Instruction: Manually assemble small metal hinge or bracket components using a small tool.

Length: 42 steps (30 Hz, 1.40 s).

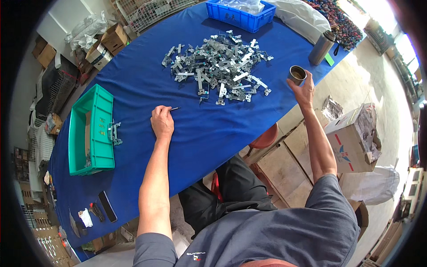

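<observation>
My right hand (304, 90) is wrapped round a small metal cup (297, 74) with a brownish drink in it, at the table's right edge. Resting on the blue cloth left of centre, my left hand (162, 120) has its fingers closed round a thin pen-like tool (175, 108), whose tip points right. A large pile of silvery metal brackets (222, 66) lies ahead of both hands. Beyond the cup stands a steel thermos flask (322, 47) with a dark top. To the left, a few more brackets (114, 132) lie against a green plastic crate (108, 107).
A blue crate (240, 18) holding clear plastic stands at the table's far edge. At the near left lie a phone (107, 206), a white crumpled tissue (85, 217) and small tools. Right of the table, a cardboard box (351, 142) stands on the floor; a reddish stool (265, 136) sits below the edge.
</observation>
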Tool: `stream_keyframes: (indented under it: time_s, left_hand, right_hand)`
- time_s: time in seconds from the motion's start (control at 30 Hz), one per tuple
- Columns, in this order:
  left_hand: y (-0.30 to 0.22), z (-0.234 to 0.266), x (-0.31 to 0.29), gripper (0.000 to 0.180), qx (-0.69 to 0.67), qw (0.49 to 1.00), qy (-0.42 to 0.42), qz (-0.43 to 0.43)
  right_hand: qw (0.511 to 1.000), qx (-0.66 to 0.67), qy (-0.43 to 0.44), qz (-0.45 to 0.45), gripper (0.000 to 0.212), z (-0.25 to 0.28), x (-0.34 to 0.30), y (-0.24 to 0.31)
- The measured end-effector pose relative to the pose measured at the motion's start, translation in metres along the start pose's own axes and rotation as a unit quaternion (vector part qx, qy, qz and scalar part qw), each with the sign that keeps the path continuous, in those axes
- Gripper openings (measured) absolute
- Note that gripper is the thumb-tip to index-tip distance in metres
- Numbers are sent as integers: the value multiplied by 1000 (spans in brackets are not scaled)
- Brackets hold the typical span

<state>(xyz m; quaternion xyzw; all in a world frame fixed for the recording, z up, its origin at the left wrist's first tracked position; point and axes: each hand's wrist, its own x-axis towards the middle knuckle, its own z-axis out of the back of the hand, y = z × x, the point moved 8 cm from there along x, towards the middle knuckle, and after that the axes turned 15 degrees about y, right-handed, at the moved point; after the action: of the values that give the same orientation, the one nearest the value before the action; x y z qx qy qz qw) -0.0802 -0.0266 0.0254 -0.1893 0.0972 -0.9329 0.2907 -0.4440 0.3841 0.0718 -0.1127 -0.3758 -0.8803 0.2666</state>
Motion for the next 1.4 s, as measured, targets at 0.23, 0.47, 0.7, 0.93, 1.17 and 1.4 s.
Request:
stream_keyframes:
  time_s: [0.23,0.47,0.7,0.93,1.17,1.4]
  left_hand:
    - [-3,-1,2,14,-2,1000,0,4]
    - [2,0,-1,12,21,1000,-3,-4]
    - [2,-5,0,12,19,1000,4,0]
    - [0,2,2,12,12,1000,-6,-3]
    - [-2,0,1,12,0,1000,-15,-9]
    - [-7,0,1,12,1,1000,-12,-11]
  right_hand:
    - [983,110,101,111,73,33,-63,130]
    - [884,179,225,370,79,81,-117,268]
    - [799,274,303,442,45,114,-140,337]
    - [802,315,139,488,14,138,-144,366]
    - [841,350,114,397,15,149,-149,383]
    - [606,251,191,731,54,158,-158,389]
